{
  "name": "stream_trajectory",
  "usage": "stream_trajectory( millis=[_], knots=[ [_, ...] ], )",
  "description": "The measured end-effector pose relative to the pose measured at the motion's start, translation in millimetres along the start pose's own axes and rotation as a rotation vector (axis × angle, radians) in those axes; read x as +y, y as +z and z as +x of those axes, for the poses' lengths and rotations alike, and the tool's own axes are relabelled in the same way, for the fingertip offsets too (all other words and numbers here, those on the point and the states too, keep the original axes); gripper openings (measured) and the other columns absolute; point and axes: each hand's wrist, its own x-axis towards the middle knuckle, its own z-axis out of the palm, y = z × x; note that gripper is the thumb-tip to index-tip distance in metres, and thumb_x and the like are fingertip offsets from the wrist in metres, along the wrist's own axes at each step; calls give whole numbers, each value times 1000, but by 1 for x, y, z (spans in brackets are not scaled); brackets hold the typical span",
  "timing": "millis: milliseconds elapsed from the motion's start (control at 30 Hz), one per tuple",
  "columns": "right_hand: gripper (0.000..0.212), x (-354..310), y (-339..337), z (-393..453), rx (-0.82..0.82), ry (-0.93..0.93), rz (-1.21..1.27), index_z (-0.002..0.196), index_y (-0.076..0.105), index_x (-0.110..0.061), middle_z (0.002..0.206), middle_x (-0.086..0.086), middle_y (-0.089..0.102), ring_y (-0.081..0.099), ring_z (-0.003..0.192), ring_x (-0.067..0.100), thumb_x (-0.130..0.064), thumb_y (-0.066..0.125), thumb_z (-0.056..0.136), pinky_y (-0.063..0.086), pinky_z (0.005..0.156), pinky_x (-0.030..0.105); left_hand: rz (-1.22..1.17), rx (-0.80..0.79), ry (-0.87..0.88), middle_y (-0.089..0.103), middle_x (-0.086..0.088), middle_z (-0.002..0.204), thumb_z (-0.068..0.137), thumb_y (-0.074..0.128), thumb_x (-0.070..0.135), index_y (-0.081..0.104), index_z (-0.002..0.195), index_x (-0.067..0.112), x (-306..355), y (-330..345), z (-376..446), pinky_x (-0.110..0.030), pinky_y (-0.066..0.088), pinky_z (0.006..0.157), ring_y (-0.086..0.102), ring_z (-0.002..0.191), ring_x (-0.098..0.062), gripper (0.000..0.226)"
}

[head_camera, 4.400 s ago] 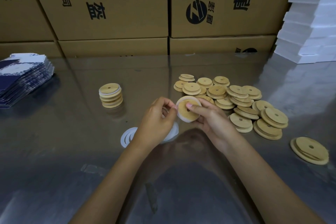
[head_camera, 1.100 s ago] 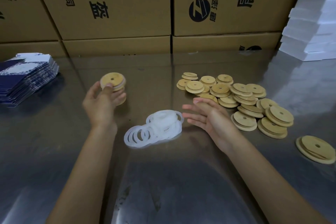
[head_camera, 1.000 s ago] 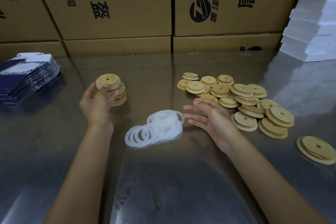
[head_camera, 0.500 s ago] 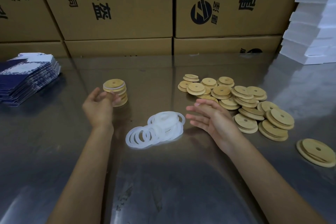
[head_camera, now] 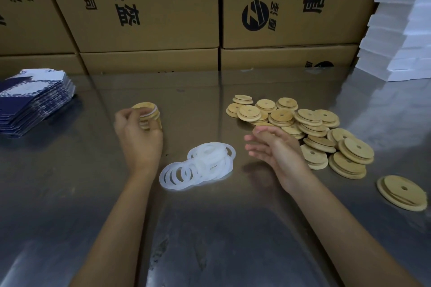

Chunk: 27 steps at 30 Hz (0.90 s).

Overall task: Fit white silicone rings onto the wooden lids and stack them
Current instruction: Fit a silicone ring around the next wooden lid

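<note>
my left hand (head_camera: 137, 137) curls its fingers around the stack of ringed lids (head_camera: 148, 115), hiding its lower part. my right hand (head_camera: 277, 149) hovers relaxed and empty between the silicone rings (head_camera: 200, 165) and the loose wooden lids (head_camera: 310, 128) on the surface (head_camera: 210, 240).

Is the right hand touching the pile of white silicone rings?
Apart. The head view shows bare metal table between the right hand and the pile of white silicone rings; the hand's straight fingers hover beside the pile.
</note>
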Motion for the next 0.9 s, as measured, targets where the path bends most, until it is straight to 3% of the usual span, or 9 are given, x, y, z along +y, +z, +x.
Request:
stream_trajectory(
  millis=[67, 167, 233, 333, 433, 533, 600, 767, 900],
  knots=[
    [15, 0, -5, 6, 181, -123, -207, 96, 67, -13, 90, 9, 76, 69, 70, 15, -1, 61, 91, 58, 65, 28, -33, -64, 21, 50, 2, 116, 88, 55, 5, 70, 103, 12, 9, 4, -8, -8, 37, 89, 52, 116, -21, 22],
    [19, 0, -17, 14, 383, -374, -750, 97, 70, -18, 105, 1, 72, 62, 95, 14, -5, 59, 90, 47, 86, 30, -48, -217, 86, 53, 7, 113, 87, 51, 6, 68, 101, 17, 21, 11, -21, -25, 42, 88, 54, 108, -14, 25],
    [26, 4, -24, 16, 337, -496, -1025, 114, 70, -11, 122, 6, 68, 52, 119, 25, -5, 56, 93, 37, 98, 28, -17, -367, 172, 54, 6, 110, 88, 53, 7, 68, 102, 18, 26, 16, -30, -28, 43, 92, 53, 104, -10, 23],
    [31, 12, -27, 17, 186, -515, -1299, 124, 66, -6, 145, 9, 53, 36, 138, 27, -10, 55, 96, 28, 112, 33, 75, -611, 296, 55, 7, 108, 90, 54, 12, 68, 105, 19, 31, 22, -43, -31, 43, 94, 52, 108, -13, 22],
    [24, 12, -27, 15, 151, -521, -1317, 115, 68, -7, 145, 8, 52, 35, 141, 27, -15, 59, 95, 27, 114, 36, 117, -772, 324, 56, 8, 113, 93, 51, 16, 68, 105, 21, 33, 23, -51, -30, 43, 95, 52, 110, -12, 21],
    [7, 8, -24, 13, 112, -498, -1232, 96, 65, -11, 111, 2, 65, 50, 117, 26, -14, 61, 91, 37, 99, 36, 120, -818, 310, 59, 7, 114, 96, 49, 19, 68, 107, 20, 33, 22, -51, -29, 43, 94, 53, 110, -11, 22],
    [4, 7, -22, 11, 50, -433, -1166, 92, 63, -12, 100, -1, 65, 53, 107, 24, -11, 60, 90, 42, 93, 38, 135, -823, 302, 59, 7, 116, 97, 49, 25, 66, 113, 21, 33, 21, -51, -31, 41, 97, 52, 112, -13, 24],
    [15, 6, -18, 11, -29, -341, -1025, 94, 58, -19, 94, -10, 57, 50, 82, 7, -7, 64, 88, 37, 68, 17, 249, -844, 261, 56, 6, 129, 97, 48, 38, 58, 130, 24, 31, 22, -51, -38, 33, 107, 46, 123, -15, 37],
    [36, 3, -16, 8, -90, -421, -968, 99, 52, -28, 106, -12, 47, 50, 91, 0, -1, 69, 81, 37, 71, 8, 183, -834, 235, 57, 8, 123, 97, 50, 37, 61, 123, 26, 30, 21, -49, -42, 37, 105, 50, 119, -14, 31]
  ],
)
